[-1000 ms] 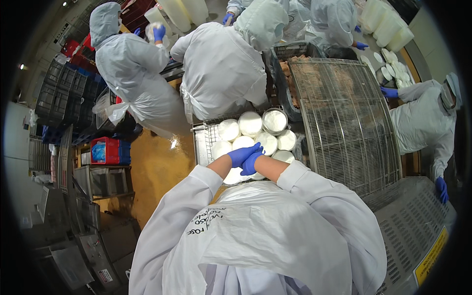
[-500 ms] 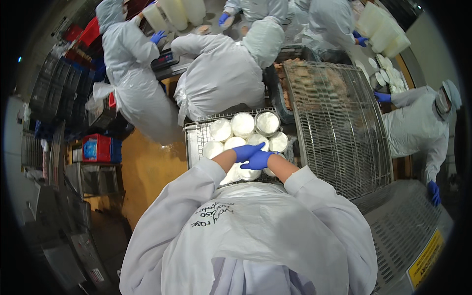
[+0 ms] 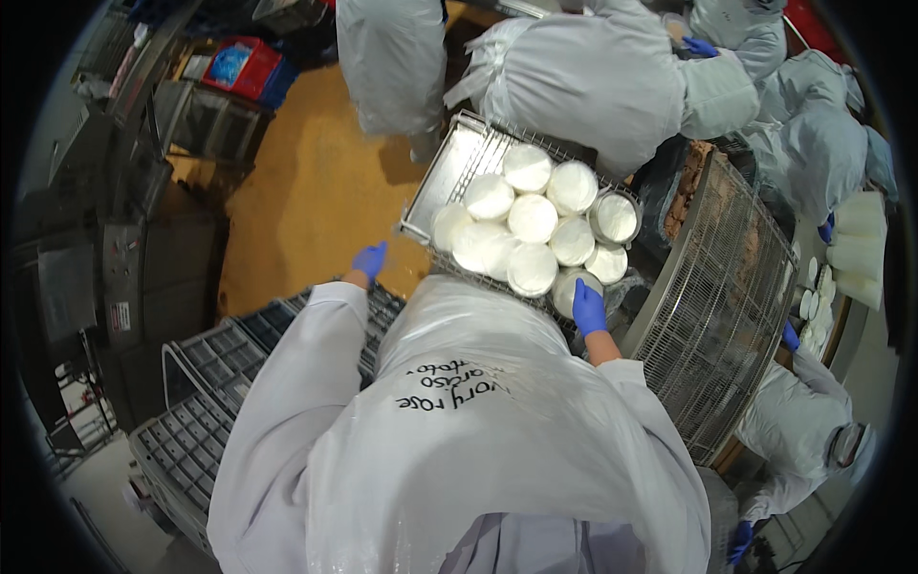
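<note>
My right hand (image 3: pixel 587 304), in a blue glove, is on a round tub (image 3: pixel 563 288) at the near right corner of a wire tray, its fingers closed at the tub's edge. Several more round, white-topped tubs (image 3: pixel 533 219) crowd the tray; one at the far right (image 3: pixel 615 218) has a clear wall showing around its white top. My left hand (image 3: pixel 369 260), gloved in blue too, is held off the tray's left side with its fingers stretched out and nothing in them. The metal wire tray (image 3: pixel 443 174) lies across in front of my apron.
A large wire mesh rack (image 3: pixel 712 316) rises to the right, beside a bin of brownish pieces (image 3: pixel 690 191). Co-workers in white (image 3: pixel 583 72) stand beyond the tray and at the right. Grey crates (image 3: pixel 191 421) are low on my left; a red crate (image 3: pixel 234 67) stands farther off.
My hands, together over the tubs before, are now apart: the left out to the left, the right at the near right tub. The view has swung left, bringing the grey crates in.
</note>
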A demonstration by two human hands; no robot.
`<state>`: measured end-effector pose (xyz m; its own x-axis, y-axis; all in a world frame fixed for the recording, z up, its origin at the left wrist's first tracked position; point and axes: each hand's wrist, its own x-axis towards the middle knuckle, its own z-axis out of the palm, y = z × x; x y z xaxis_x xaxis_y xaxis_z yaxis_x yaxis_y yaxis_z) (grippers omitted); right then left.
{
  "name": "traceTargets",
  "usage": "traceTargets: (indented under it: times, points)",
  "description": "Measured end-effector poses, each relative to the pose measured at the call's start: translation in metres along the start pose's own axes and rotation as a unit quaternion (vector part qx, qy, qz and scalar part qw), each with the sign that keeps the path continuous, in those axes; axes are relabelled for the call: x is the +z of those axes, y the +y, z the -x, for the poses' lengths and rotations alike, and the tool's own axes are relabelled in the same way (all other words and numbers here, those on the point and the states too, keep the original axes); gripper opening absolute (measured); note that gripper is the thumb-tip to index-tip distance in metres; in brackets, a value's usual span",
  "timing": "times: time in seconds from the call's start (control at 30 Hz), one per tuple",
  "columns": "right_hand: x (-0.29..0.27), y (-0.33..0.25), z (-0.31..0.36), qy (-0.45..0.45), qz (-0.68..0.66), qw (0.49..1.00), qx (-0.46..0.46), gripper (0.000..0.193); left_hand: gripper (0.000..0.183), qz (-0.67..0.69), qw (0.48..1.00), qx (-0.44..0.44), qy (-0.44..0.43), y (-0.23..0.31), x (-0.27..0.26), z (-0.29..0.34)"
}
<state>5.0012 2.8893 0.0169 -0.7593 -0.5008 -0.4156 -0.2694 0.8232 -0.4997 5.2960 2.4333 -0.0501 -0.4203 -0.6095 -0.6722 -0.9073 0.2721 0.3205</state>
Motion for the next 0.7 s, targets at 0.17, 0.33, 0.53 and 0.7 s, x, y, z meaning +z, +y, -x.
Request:
traceTargets:
  times: [0.17,0.33,0.53,0.7]
  points:
    - [0.005,-0.03,-0.028,-0.045,-0.061,0.997,-0.011,0.035,0.065,0.05,0.987,-0.123,0.085,-0.087,-0.042,0.074]
    - [0.03,-0.068,-0.113,-0.234,-0.186,0.954,-0.01,0.027,0.051,0.16,0.966,-0.133,0.155,-0.124,-0.024,0.111]
    - [0.062,-0.176,-0.196,-0.228,-0.249,0.937,-0.092,0.022,0.051,0.095,0.982,-0.123,0.111,-0.141,-0.009,0.142]
    - [0.12,-0.255,-0.222,-0.106,-0.045,0.958,-0.261,0.032,0.049,0.14,0.98,-0.079,0.114,-0.144,-0.03,0.148]
